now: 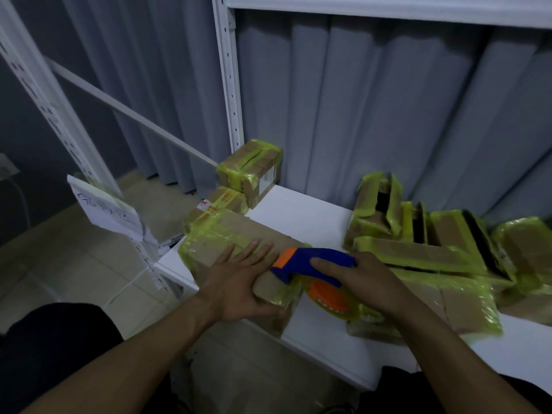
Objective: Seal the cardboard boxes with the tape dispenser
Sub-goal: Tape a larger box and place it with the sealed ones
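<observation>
The tape dispenser (310, 259), blue and orange, sat at the right end of the cardboard box (236, 239), its roll (331, 298) hanging past the box's near right corner. The right grip (369, 279) was clamped round the dispenser. The left grip (239, 283) lay flat on the box top, fingers straight. The box rested on a white shelf (304, 210). Behind the box stood smaller taped boxes (249, 168); right of it lay a heap of yellow-taped boxes (433, 253), some seemingly open.
</observation>
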Tool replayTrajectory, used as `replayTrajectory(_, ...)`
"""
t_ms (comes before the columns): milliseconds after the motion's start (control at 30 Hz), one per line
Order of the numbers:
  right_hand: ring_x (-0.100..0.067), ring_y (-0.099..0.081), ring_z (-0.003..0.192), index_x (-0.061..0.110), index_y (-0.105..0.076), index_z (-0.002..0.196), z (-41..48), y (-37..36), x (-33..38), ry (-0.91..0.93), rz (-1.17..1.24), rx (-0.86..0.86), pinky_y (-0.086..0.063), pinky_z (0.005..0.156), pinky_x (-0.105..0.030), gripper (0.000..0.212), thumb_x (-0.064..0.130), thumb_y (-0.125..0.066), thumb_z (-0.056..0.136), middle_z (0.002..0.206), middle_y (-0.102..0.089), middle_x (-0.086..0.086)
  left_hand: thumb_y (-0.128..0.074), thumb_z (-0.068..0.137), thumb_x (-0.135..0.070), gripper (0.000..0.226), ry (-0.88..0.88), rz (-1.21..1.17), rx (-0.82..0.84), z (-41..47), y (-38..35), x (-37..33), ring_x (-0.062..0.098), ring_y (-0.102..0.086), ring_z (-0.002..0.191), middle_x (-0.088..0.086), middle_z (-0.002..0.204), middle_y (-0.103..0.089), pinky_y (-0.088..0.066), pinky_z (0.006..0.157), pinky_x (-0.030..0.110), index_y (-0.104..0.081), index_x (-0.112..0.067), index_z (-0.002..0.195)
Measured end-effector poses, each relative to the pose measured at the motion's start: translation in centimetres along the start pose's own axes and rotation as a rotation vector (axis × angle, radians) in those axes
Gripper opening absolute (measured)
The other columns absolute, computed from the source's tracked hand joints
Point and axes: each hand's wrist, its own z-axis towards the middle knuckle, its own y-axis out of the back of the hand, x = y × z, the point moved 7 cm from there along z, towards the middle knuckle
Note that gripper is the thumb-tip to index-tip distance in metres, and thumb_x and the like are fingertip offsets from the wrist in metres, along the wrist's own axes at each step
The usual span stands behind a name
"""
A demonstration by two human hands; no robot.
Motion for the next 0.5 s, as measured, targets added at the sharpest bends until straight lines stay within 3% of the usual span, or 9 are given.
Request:
replayTrajectory(67, -0.009, -0.064, 0.054, 0.010, -0.067, 0.071, -0.6, 0.4, -0.1, 0.006, 0.003, -0.013, -0.040, 0.052, -0.015, 0.056, 0.064, -0.071, 0.082, 0.057, -0.066, 0.003, -0.035, 0.061, -0.102, 0.118, 0.002, -0.005, 0.013, -0.1, 0.1, 0.0, 0.001, 0.020, 0.147, -0.023, 0.161, 0.018, 0.006, 0.123, 0.047, 0.008, -0.044, 0.155)
replayTrajectory(133, -0.009, -0.060, 0.049, 0.010, -0.064, 0.068, -1.2, 1.2, -0.8, -0.004, -0.011, -0.018, -0.037, 0.049, -0.014, 0.056, 0.063, -0.071, 0.083, 0.053, -0.061, 0.003, -0.034, 0.061, -0.103, 0.118, -0.009, 0.002, 0.034, -0.1, 0.2, 0.0, 0.001, 0.021, 0.147, -0.024, 0.160, 0.019, 0.005, 0.123, 0.047, 0.008, -0.045, 0.155)
replayTrajectory(200, -0.022, -0.070, 0.065, 0.001, -0.072, 0.082, -1.8, 2.2, -1.8, -0.016, -0.003, -0.017, -0.046, 0.061, -0.024, 0.065, 0.066, -0.073, 0.078, 0.070, -0.072, -0.010, -0.034, 0.061, -0.103, 0.118, -0.021, 0.004, 0.047, -0.2, 0.3, 0.0, 0.002, 0.019, 0.148, -0.024, 0.160, 0.019, 0.005, 0.123, 0.048, 0.008, -0.045, 0.154)
replayTrajectory(300, -0.034, -0.073, 0.087, 0.000, -0.075, 0.101, -3.1, 3.0, -3.1, -0.028, 0.032, -0.005, -0.052, 0.074, -0.037, 0.089, 0.081, -0.075, 0.062, 0.090, -0.076, -0.018, -0.034, 0.061, -0.103, 0.118, -0.035, 0.021, 0.048, -0.2, 0.6, -0.1, 0.002, 0.018, 0.148, -0.024, 0.160, 0.018, 0.007, 0.122, 0.050, 0.008, -0.045, 0.155)
replayTrajectory(333, -0.034, -0.073, 0.086, 0.001, -0.076, 0.099, -3.5, 3.0, -3.5, -0.039, 0.033, 0.002, -0.050, 0.073, -0.036, 0.088, 0.080, -0.075, 0.062, 0.090, -0.076, -0.017, -0.035, 0.061, -0.102, 0.118, -0.040, 0.025, 0.049, -0.2, 0.6, -0.1, 0.002, 0.018, 0.148, -0.024, 0.160, 0.018, 0.008, 0.122, 0.050, 0.008, -0.044, 0.155)
replayTrajectory(433, -0.026, -0.075, 0.079, 0.007, -0.080, 0.089, -4.2, 2.5, -4.2, -0.081, 0.050, 0.025, -0.050, 0.067, -0.029, 0.051, 0.057, -0.079, 0.080, 0.081, -0.078, -0.008, -0.040, 0.068, -0.094, 0.115, -0.067, 0.021, 0.043, -0.1, 0.4, -0.7, 0.004, 0.019, 0.149, -0.023, 0.161, 0.019, 0.008, 0.121, 0.051, 0.011, -0.040, 0.156)
replayTrajectory(500, -0.020, -0.075, 0.073, 0.011, -0.080, 0.085, -4.2, 2.0, -4.5, -0.106, 0.068, 0.057, -0.050, 0.064, -0.024, 0.038, 0.049, -0.077, 0.085, 0.076, -0.077, -0.004, -0.044, 0.073, -0.083, 0.110, -0.106, 0.004, 0.044, -0.2, 0.1, -1.6, 0.006, 0.017, 0.149, -0.021, 0.161, 0.018, 0.009, 0.122, 0.049, 0.012, -0.036, 0.156)
